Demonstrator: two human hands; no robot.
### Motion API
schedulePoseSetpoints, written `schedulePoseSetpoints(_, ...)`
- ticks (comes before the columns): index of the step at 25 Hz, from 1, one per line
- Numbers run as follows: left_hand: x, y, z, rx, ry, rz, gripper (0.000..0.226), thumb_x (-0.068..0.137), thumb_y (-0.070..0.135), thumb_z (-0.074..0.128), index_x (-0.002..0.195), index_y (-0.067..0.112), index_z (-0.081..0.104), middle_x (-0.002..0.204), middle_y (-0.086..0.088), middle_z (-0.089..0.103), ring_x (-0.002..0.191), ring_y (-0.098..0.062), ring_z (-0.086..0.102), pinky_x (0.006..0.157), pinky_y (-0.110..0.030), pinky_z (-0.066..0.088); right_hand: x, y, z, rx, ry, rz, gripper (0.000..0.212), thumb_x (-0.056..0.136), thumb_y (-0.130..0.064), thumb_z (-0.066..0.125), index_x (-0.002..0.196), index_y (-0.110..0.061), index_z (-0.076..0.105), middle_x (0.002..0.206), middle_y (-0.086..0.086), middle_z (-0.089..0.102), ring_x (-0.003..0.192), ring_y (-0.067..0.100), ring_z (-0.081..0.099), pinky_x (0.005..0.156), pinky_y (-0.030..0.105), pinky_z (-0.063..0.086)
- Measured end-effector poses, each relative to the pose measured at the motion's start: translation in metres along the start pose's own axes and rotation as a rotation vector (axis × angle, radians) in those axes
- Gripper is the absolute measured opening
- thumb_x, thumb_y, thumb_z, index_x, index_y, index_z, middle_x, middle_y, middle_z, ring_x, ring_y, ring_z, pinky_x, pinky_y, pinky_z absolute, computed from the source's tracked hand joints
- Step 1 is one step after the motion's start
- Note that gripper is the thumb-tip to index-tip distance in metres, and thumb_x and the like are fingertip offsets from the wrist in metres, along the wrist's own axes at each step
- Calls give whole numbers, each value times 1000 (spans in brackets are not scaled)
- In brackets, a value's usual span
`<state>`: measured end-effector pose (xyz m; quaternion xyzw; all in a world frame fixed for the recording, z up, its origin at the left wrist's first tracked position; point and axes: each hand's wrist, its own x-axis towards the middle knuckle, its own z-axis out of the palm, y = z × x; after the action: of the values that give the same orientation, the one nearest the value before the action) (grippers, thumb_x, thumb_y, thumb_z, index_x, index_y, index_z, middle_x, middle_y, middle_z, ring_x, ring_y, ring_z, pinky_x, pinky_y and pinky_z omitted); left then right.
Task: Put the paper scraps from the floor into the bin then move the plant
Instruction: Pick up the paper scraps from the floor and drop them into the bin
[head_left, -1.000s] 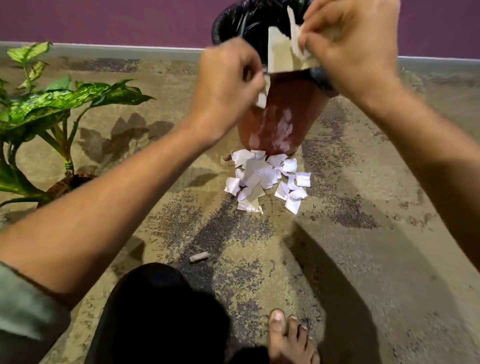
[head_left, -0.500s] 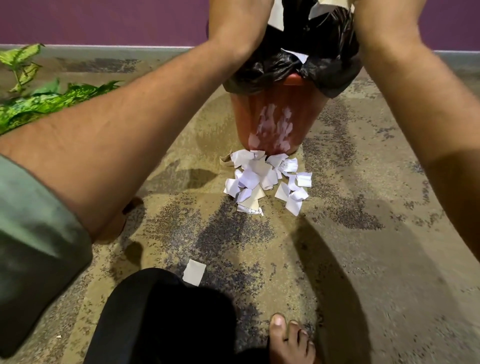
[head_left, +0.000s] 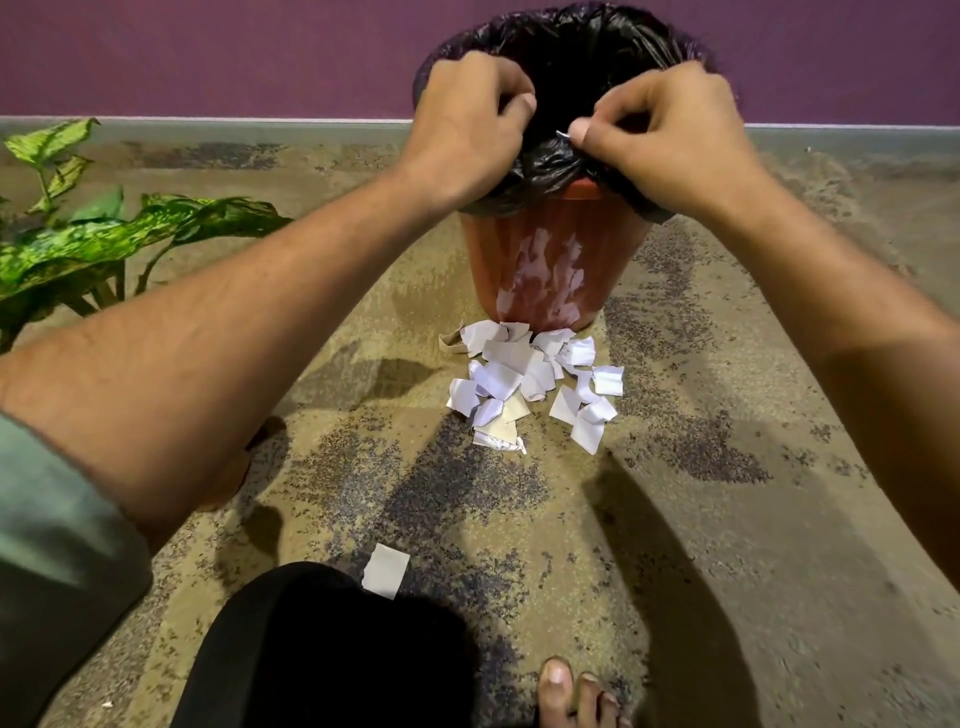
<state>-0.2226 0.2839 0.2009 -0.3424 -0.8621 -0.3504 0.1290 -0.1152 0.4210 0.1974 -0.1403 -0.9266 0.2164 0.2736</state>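
Now hovering left hand (head_left: 467, 122) and right hand (head_left: 670, 132), fingers curled, right possibly pinching a sliver, above the black-lined terracotta plastic bin (head_left: 553, 260), releasing squarely inside its rim, white paper scraps (head_left: 530, 382) waiting below.

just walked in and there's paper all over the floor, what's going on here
A person crouches over a red bin lined with a black bag. Both hands are at its rim: the left hand has its fingers curled at the bag's edge, and the right hand pinches the bag. A pile of paper scraps lies at the bin's base, with one stray scrap nearer the knee. The plant stands off to the left.
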Motion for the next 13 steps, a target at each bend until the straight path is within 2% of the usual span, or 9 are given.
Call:
schedulePoseSetpoints(3,-12,-5,4,60,-81,126,25,91,30,53,98,15,72,99,0,71,92,-13,63,83,-30,51,-1,-2,1,-34,-108,-24,31,80,-50,64,88,-21,75,93,-1,73,93,16,65,86,38,53)
schedulePoseSetpoints(7,-22,-16,2,116,-92,251,28,89,34,56,100,14,71,110,-1,68,108,-16,57,98,-42,44,16,4,2,-46,11,11,23,88,-35,62,89,-18,76,93,-3,74,94,13,65,92,33,50)
schedulePoseSetpoints(10,-34,-25,3,163,-138,269,43,82,37,66,121,18,61,132,-1,55,132,-21,40,110,-52,30,23,7,-2,-105,106,10,23,93,-24,53,101,-17,73,105,-1,73,102,15,64,95,32,49)
schedulePoseSetpoints(13,-55,-40,5,231,-151,258,68,78,26,73,138,18,42,151,-5,31,144,-25,17,114,-57,18,14,9,-8,-76,189,-3,27,94,-23,48,109,-20,70,111,-5,70,105,11,62,95,28,48)
